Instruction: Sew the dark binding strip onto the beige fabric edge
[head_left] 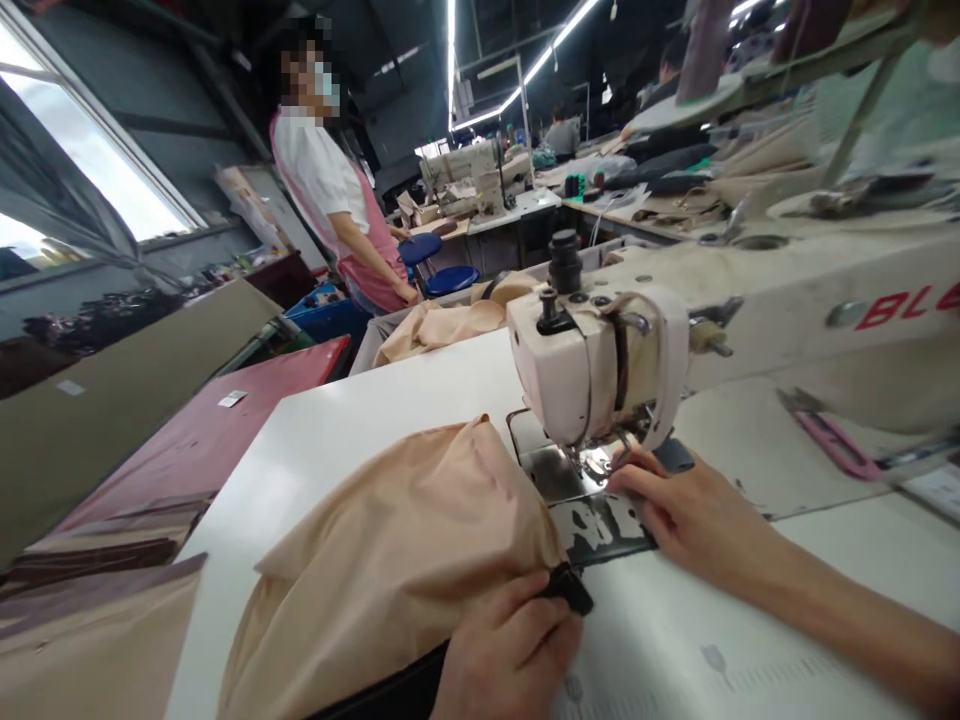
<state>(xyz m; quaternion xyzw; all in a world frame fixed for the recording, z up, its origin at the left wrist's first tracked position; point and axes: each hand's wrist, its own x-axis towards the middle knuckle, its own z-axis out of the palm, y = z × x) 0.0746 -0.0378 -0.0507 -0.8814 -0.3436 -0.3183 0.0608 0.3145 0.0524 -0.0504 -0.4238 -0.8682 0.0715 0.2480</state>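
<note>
A beige fabric piece (405,530) with a black band (574,590) along its near edge lies on the white sewing table, left of the needle. My left hand (514,645) is closed on the band near its right end. My right hand (686,500) is at the presser foot (598,462) of the white sewing machine (559,370). Its thumb and forefinger are pressed together, and anything between them is too small to make out. The fabric lies apart from the needle, beside the shiny metal plate (551,478).
Pink-handled thread snips (832,435) rest on the machine bed at right. Stacked cloth pieces (97,620) lie at lower left, beside a red-covered surface (225,420). More beige fabric (442,328) is behind the table. A person in a pink apron (367,225) stands beyond, near blue stools (450,280).
</note>
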